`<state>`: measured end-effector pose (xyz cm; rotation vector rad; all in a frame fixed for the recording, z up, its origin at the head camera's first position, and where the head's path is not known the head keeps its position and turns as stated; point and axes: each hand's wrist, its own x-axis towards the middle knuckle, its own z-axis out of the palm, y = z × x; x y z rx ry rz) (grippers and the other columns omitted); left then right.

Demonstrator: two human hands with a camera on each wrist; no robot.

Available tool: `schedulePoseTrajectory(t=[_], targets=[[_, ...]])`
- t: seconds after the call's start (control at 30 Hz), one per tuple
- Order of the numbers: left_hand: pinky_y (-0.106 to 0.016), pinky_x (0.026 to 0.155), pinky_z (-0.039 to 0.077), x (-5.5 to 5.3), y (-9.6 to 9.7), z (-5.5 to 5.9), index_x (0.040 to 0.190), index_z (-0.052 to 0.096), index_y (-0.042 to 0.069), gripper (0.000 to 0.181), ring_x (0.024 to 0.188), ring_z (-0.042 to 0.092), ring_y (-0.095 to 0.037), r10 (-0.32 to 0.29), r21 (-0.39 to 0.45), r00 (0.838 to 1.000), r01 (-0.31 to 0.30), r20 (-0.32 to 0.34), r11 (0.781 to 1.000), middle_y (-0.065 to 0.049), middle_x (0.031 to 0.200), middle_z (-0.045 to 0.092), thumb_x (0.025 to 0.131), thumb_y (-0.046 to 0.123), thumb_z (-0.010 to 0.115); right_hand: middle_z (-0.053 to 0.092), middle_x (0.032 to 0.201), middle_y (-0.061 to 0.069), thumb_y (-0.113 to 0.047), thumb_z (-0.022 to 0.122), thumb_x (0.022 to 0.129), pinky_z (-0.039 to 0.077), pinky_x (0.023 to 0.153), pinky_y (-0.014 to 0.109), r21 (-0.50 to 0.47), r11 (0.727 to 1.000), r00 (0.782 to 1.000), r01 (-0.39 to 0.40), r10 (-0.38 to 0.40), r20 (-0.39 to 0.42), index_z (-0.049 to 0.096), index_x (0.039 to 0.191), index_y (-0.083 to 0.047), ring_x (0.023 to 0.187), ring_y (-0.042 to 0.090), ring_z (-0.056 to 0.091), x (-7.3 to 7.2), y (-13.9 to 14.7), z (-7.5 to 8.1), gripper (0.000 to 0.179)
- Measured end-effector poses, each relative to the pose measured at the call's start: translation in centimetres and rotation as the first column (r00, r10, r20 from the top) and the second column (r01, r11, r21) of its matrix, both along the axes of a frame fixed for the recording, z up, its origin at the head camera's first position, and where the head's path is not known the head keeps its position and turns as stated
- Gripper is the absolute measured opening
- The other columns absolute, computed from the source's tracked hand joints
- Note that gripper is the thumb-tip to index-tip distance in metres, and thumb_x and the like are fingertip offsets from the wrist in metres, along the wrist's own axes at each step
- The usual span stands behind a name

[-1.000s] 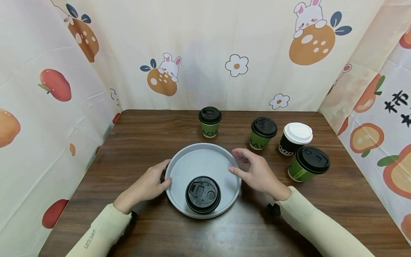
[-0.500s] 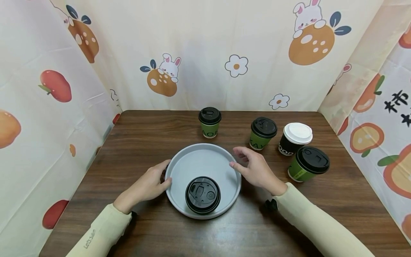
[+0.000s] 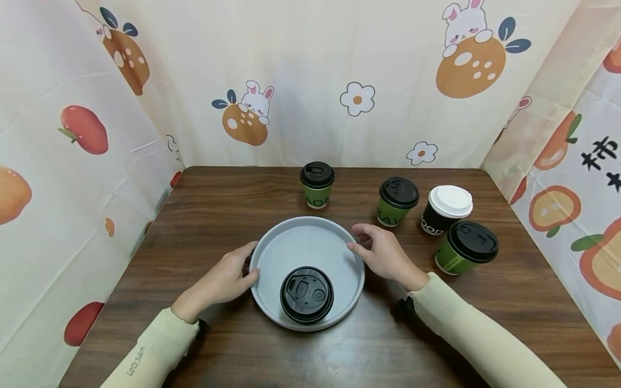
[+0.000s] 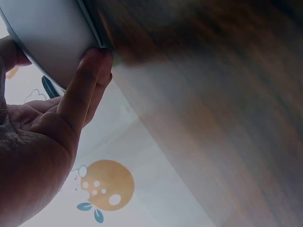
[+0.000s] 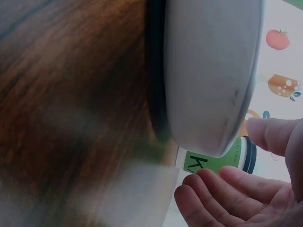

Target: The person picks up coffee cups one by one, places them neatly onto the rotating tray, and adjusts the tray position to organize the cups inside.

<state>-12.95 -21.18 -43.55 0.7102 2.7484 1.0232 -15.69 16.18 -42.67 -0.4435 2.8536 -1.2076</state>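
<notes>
A round pale grey tray (image 3: pixel 310 237) lies on the wooden table. A paper cup with a black lid (image 3: pixel 306 295) stands near the tray's front edge, only its lid clearly visible from above. My left hand (image 3: pixel 225 277) holds the tray's left side, thumb over the rim; the left wrist view shows its fingers against the tray's outer wall (image 4: pixel 52 38). At the opposite side, my right hand (image 3: pixel 385 256) has its thumb by the rim. Seen from the right wrist, its loosely bent fingers (image 5: pixel 201 194) stand apart from the tray's wall (image 5: pixel 208 75).
A green cup with a black lid (image 3: pixel 317 188) stands behind the tray. To the right are two more green cups, one farther back (image 3: pixel 395 207) and one nearer (image 3: pixel 461 253), plus a black cup with a white lid (image 3: pixel 446 210). Printed curtains surround the table (image 3: pixel 218 199).
The right hand and forearm have shifted slightly, the wrist moving a little left and up. The left hand, tray and cups stay in place.
</notes>
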Motion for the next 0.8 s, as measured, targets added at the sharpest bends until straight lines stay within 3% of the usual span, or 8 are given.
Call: schedulePoseTrajectory(t=[0.8], targets=[[-0.029, 0.078, 0.056, 0.0, 0.0, 0.0, 0.148, 0.043, -0.003, 0.059, 0.097, 0.065, -0.014, -0.005, -0.003, 1.000, 0.005, -0.004, 1.000, -0.016, 0.129, 0.062, 0.095, 0.008, 0.064, 0.072, 0.104, 0.008, -0.021, 0.070, 0.098, 0.056, 0.081, 0.039, 0.062, 0.998, 1.000, -0.023, 0.022, 0.019, 0.066, 0.128, 0.001, 0.093, 0.020, 0.068, -1.2, -0.6, -0.3, 0.038]])
